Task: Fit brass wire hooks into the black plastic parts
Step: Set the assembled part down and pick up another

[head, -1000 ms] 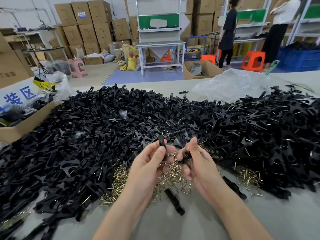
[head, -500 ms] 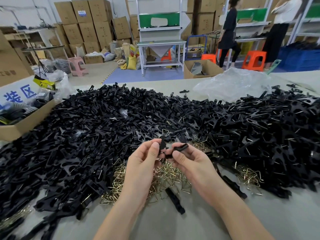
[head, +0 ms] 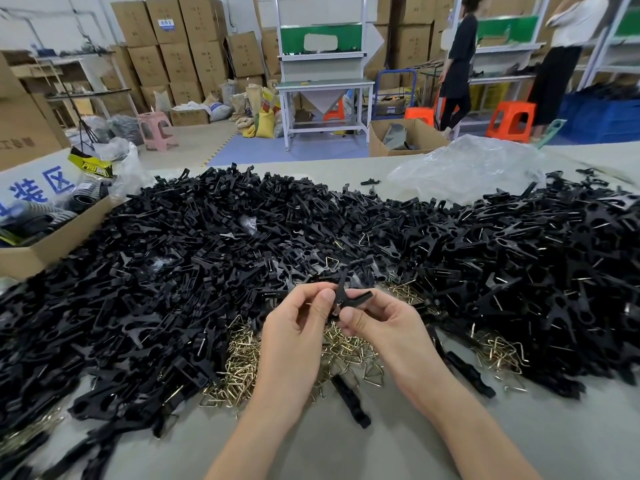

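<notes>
Head view: left hand (head: 294,327) pinched a black plastic part (head: 343,279) pointing far, right hand (head: 388,323) pinched another part (head: 362,296) lying left-right; cardboard box (head: 52,247) at left held dark ribbed items (head: 31,216)

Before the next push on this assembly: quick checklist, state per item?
1. Left grip: left hand pinches the upright black part: ok.
2. Right grip: right hand pinches the second black part: ok.
3. The two parts brought together at the thumbs: ok.
4. Hook seated where they meet: cannot tell, the thumbs cover it.
5. Supply: spare brass hooks piled just under the hands: ok.
6. Supply: heap of black parts beyond the hands: ok.
</notes>
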The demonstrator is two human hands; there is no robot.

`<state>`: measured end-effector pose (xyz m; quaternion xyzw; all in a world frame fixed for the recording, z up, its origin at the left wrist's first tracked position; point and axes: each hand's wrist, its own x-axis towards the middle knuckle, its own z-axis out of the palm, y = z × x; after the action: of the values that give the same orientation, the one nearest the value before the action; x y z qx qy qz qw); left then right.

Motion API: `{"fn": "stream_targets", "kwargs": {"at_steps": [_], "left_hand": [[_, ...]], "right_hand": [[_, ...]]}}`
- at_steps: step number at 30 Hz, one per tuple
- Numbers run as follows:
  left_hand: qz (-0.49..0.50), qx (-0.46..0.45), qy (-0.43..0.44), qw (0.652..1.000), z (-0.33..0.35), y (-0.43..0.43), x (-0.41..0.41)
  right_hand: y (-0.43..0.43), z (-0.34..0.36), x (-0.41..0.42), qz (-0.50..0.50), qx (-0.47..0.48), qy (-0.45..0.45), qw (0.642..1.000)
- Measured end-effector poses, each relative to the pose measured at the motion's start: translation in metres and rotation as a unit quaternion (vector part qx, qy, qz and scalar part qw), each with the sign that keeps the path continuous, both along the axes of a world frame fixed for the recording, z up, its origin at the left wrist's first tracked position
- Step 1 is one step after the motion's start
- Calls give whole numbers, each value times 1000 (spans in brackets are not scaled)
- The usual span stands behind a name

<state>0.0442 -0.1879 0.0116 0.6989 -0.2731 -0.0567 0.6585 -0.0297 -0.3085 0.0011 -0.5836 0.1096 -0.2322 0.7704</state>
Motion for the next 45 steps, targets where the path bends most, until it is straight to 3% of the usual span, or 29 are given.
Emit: {"fn": "stream_targets", "kwargs": {"at_steps": [19, 26, 36, 38, 40, 42, 45], "left_hand": [[-35, 5, -21, 999, -2, 2, 3], [-124, 61, -115, 984, -2, 3, -3], [-55, 82, -179, 979, -4, 2, 2], [-33, 74, -184, 980, -5, 3, 5], [12, 72, -171, 983, -5, 5, 11], [68, 65, -140, 986, -6, 8, 17], [110, 41, -117, 986, -5, 12, 22]], "right_hand": [[-2, 0, 0, -13, -41, 10, 999], [-8, -1, 0, -29, -46, 5, 998], [-13, -13, 8, 45, 13, -37, 998], [-13, -11, 6, 42, -41, -35, 998], [-15, -12, 2, -21, -168, 4, 986], [-18, -15, -3, -111, -356, 81, 924], [-16, -18, -8, -64, -554, 213, 803]]}}
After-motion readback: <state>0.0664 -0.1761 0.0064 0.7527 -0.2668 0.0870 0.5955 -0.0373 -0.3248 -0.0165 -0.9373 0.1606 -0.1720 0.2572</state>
